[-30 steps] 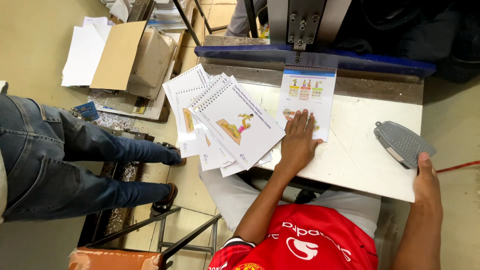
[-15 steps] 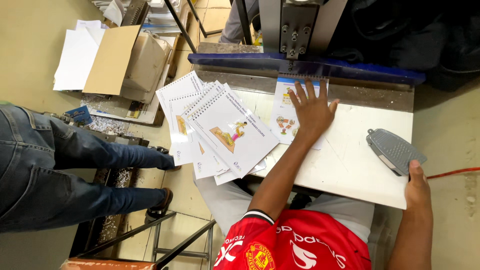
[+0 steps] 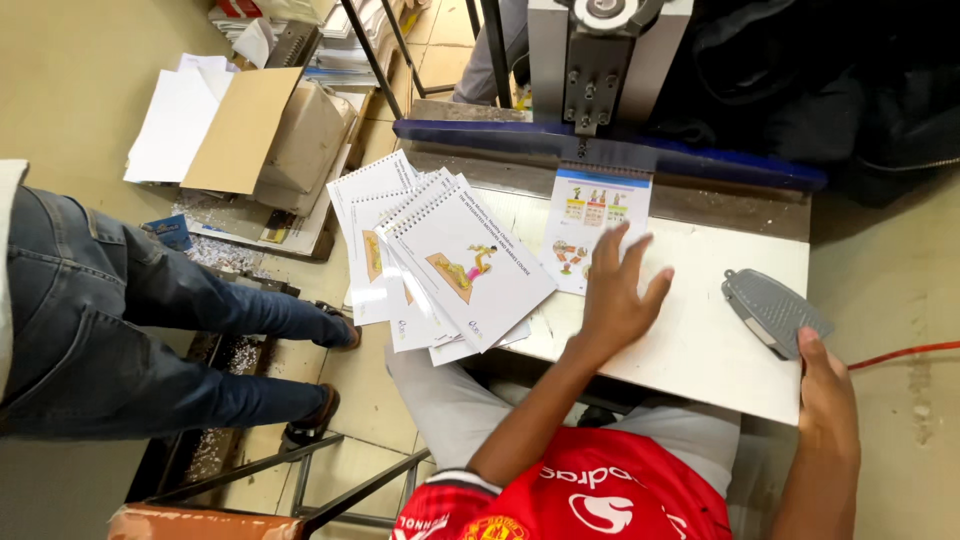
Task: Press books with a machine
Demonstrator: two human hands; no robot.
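Observation:
A small spiral-bound booklet (image 3: pixel 590 225) with coloured pictures lies on the white table (image 3: pixel 700 340), its top edge against the blue bar of the binding machine (image 3: pixel 600 150). My left hand (image 3: pixel 615 295) is open with fingers spread, just below the booklet and over its lower edge. My right hand (image 3: pixel 825 390) rests at the table's right front corner, fingertips touching a grey ribbed pedal-shaped object (image 3: pixel 775 310). It holds nothing.
A fanned stack of spiral-bound booklets (image 3: pixel 450 265) overhangs the table's left edge. Another person's legs in jeans (image 3: pixel 130 320) stand on the left. On the floor behind them are a cardboard box (image 3: pixel 270 135) and loose white sheets (image 3: pixel 170 120).
My left hand pushed the small booklet up against the machine's bar, then drew back toward me and lifted off it. My right hand stayed beside the grey object.

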